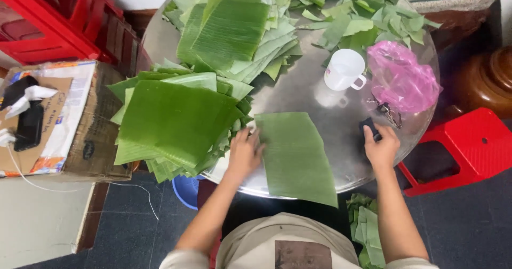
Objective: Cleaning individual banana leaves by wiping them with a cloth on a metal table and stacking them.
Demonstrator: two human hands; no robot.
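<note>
A single banana leaf sheet (295, 157) lies on the round metal table (320, 95), its near end hanging over the front edge. My left hand (244, 153) rests flat on the leaf's left edge, fingers spread. Beside it to the left sits a thick stack of cut banana leaves (176, 122). My right hand (381, 147) is at the table's right front, closed around a small dark object (369, 126) that I cannot identify.
Another leaf stack (232, 31) and loose leaf scraps (368, 21) lie farther back. A white mug (345, 69), pink plastic bag (401, 79) and keys (388, 112) sit right. A red stool (469, 143), cardboard box (58, 119), red crates (53, 18) and leaf offcuts (367, 231) surround the table.
</note>
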